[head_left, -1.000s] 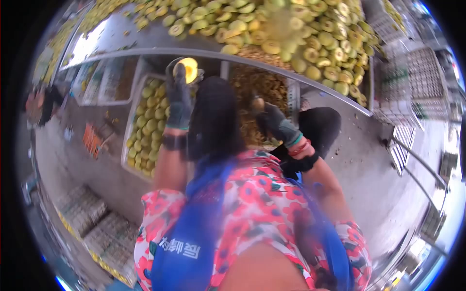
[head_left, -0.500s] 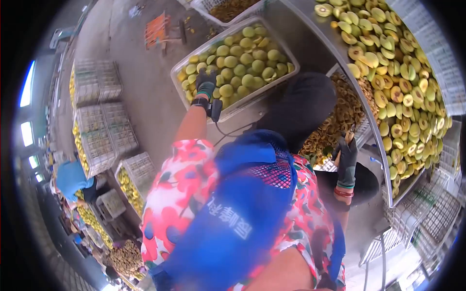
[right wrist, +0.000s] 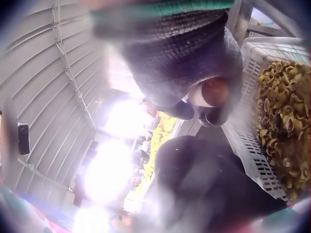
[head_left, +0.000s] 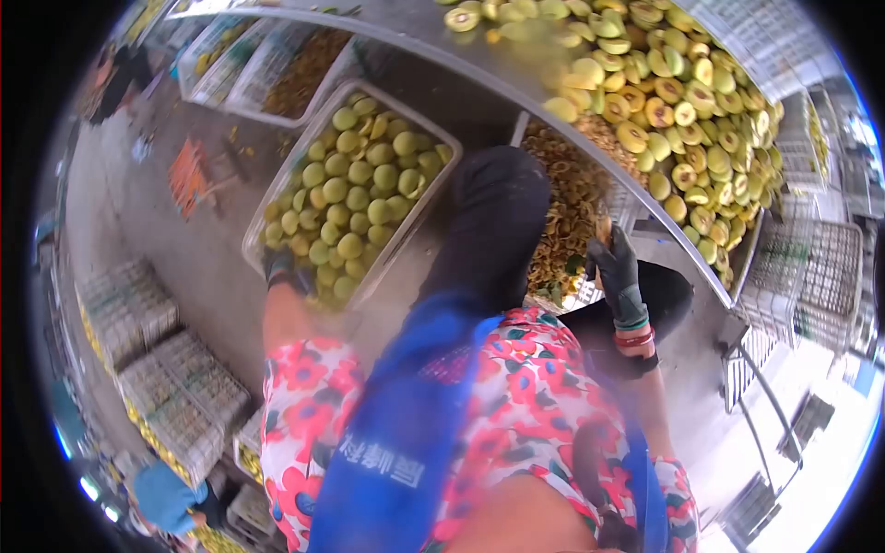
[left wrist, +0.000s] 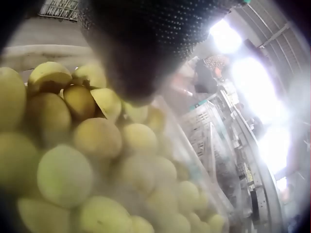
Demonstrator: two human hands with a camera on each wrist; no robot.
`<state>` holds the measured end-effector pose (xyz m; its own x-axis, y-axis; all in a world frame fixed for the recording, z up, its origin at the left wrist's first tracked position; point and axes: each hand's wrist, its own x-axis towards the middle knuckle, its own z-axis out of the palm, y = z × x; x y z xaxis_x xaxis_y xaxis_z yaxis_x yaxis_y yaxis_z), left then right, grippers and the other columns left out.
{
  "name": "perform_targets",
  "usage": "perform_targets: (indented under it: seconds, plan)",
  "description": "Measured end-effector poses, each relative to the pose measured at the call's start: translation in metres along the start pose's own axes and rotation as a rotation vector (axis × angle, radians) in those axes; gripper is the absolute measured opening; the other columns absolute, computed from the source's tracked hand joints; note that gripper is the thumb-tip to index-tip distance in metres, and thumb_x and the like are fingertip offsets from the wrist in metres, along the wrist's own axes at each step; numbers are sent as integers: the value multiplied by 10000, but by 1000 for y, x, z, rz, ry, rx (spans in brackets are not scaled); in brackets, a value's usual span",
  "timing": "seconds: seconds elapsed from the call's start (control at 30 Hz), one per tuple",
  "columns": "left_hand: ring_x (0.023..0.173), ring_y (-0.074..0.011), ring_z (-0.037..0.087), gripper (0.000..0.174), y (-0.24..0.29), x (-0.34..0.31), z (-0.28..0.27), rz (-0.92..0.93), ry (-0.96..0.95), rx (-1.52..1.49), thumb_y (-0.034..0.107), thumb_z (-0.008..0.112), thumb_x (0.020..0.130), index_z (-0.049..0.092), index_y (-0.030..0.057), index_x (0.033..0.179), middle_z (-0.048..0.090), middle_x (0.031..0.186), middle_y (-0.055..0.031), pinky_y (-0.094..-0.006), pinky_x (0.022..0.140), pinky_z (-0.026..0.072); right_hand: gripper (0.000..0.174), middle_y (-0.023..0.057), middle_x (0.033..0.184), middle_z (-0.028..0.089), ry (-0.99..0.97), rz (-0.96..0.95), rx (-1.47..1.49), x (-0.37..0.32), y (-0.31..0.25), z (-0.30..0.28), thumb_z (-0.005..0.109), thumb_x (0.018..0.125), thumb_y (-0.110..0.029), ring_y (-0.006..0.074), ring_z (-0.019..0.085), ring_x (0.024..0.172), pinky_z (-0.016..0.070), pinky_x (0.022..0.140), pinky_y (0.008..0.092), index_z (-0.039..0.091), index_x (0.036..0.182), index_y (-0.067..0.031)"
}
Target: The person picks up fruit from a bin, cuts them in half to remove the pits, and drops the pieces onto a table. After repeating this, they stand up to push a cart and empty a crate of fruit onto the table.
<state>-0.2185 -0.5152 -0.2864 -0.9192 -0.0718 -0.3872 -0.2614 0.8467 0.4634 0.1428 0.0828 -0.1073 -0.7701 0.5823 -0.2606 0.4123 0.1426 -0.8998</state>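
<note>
My gloved left hand (head_left: 279, 265) reaches into the near left corner of a white crate (head_left: 253, 241) full of round yellow-green peach-like fruit (head_left: 358, 198). In the left wrist view the dark, dotted glove (left wrist: 146, 43) hangs right at the fruit (left wrist: 65, 175); its fingertips are blurred, and I cannot tell whether they hold one. Over my thigh, my gloved right hand (head_left: 619, 276) grips a short wooden handle (head_left: 604, 229). Its round brown end (right wrist: 215, 92) sticks out between thumb and fingers in the right wrist view, the rest hidden in the glove.
A metal-edged table (head_left: 406, 39) carries a heap of cut fruit halves (head_left: 682, 111). Beneath its edge, by my knee, a white slatted basket (right wrist: 260, 155) holds brownish fruit scraps (head_left: 562, 198). Stacked crates (head_left: 184, 392) stand at the left, and more crates (head_left: 800, 267) at the right.
The left hand held a cut fruit half up by the table, then moved down over the crate and now reaches into its near corner. The right hand keeps the handle. The head view has swung.
</note>
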Motion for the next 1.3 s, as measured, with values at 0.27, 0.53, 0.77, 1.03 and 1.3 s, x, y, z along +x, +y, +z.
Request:
perform_targets:
  seconds: [0.27, 0.53, 0.77, 1.03, 1.3]
  plan:
    - [1167, -282, 437, 508, -39, -5, 24, -36, 178, -228, 347, 434, 913, 389, 50, 1323, 442, 1308, -143, -371, 974, 354, 303, -2, 751, 527, 146, -162, 119, 11, -11, -27, 557, 858, -125, 76, 507, 579, 418, 509, 232, 471, 1128, -15]
    - [1241, -340, 359, 514, 10, 13, 20, -70, 313, 471, 327, 453, 904, 395, 8, 1303, 402, 1323, -226, -387, 1030, 287, 511, 76, 788, 573, 529, -594, -716, -11, 10, -139, 607, 804, -127, 100, 536, 537, 435, 454, 245, 394, 1257, -24]
    - [1249, -344, 353, 473, 186, -27, 79, 621, 186, 110, 247, 529, 873, 437, -34, 1243, 424, 1296, -236, -388, 1030, 295, 474, 171, 896, 611, 741, 71, -758, 15, 88, -299, 601, 767, -192, 253, 599, 692, 489, 609, 356, 453, 1203, -82]
    - [1170, -347, 445, 345, 575, -129, 72, 1433, 153, 43, 129, 501, 879, 475, 11, 1202, 476, 1251, -197, -402, 984, 351, 390, 224, 959, 603, 649, 487, -938, 74, 82, -358, 562, 761, -228, 404, 574, 905, 469, 753, 471, 488, 1114, -80]
    - [1161, -340, 454, 373, 722, -216, 142, 1525, -149, 8, 137, 540, 844, 484, 28, 1196, 494, 1229, -178, -406, 975, 366, 333, 220, 968, 580, 568, 264, -956, 69, 125, -375, 488, 822, -232, 400, 570, 869, 467, 735, 483, 470, 1122, -88]
